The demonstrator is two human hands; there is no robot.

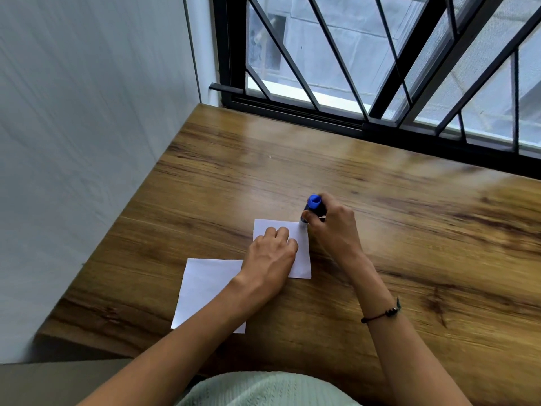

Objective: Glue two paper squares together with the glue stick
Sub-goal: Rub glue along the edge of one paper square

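Pressing flat on the far paper square (300, 253), left hand (270, 256) palm down, fingers spread loosely, holding nothing, covering the sheet's middle and near-left part so only the far edge and right strip show. Wrapped around the blue glue stick (313, 208), right hand (333, 227) in a snug grip, stick tilted, blue end up toward the camera, lower end at the far right corner of that square; contact between tip and paper hidden by the fingers and slightly blurred, so cannot tell. Lying nearer and to the left on the wooden table (409, 230), a second paper square (205, 291), just beside the first, its right corner crossed by the left forearm; whether the two sheets touch or overlap is hidden under the hand. Circling the right wrist, a thin dark bracelet (380, 313). Cut off at the bottom edge, a pale green garment (263, 389).
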